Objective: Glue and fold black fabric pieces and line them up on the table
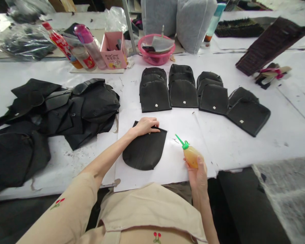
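A black pouch-like piece with a rounded near end lies flat on white paper in front of me. My left hand rests on its straight far edge, fingers bent over that edge; the fingertips are partly hidden. To the right of the piece, my right hand is wrapped round a squeeze bottle of amber liquid. Its green nozzle points up and to the left, apart from the black piece.
Beyond my hands, similar black pieces lie in overlapping stacks. A heap of black pieces covers the left side. At the back stand a pink basin, a pink box and several bottles. A dark ridged object is at right.
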Demonstrator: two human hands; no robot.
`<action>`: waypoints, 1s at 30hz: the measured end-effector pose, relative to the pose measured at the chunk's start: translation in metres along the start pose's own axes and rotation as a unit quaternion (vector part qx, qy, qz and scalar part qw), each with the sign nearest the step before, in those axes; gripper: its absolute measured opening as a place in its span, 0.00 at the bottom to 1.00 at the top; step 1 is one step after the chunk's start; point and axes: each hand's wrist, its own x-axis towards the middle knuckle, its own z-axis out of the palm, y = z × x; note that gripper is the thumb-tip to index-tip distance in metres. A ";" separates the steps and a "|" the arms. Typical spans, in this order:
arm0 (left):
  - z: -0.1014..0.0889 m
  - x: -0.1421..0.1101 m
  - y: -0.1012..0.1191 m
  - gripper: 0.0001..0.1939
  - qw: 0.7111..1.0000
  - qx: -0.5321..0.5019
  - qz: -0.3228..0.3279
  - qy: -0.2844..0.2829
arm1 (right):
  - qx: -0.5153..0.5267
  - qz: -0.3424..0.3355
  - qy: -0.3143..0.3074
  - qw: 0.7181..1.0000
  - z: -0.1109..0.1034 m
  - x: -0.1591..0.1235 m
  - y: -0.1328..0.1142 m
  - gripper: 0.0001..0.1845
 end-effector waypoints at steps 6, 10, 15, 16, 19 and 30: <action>0.000 -0.027 0.031 0.12 0.997 0.058 -0.003 0.052 | -0.061 -0.025 -0.027 0.997 0.009 0.014 -0.009 0.25; 0.017 -0.051 0.053 0.38 0.998 0.054 -0.024 0.027 | -0.105 -0.048 -0.035 0.993 0.012 0.026 -0.014 0.26; 0.031 -0.057 0.064 0.55 0.995 0.085 -0.050 -0.010 | -0.166 -0.076 -0.050 0.982 0.015 0.040 -0.018 0.28; 0.032 -0.056 0.064 0.56 0.995 0.087 -0.054 -0.014 | -0.178 -0.081 -0.053 0.979 0.016 0.042 -0.019 0.29; 0.031 -0.054 0.066 0.56 0.994 0.089 -0.058 -0.016 | -0.214 -0.094 -0.059 0.971 0.018 0.047 -0.020 0.30; 0.034 -0.055 0.066 0.56 0.994 0.088 -0.064 -0.015 | -0.277 -0.124 -0.070 0.950 0.019 0.061 -0.020 0.33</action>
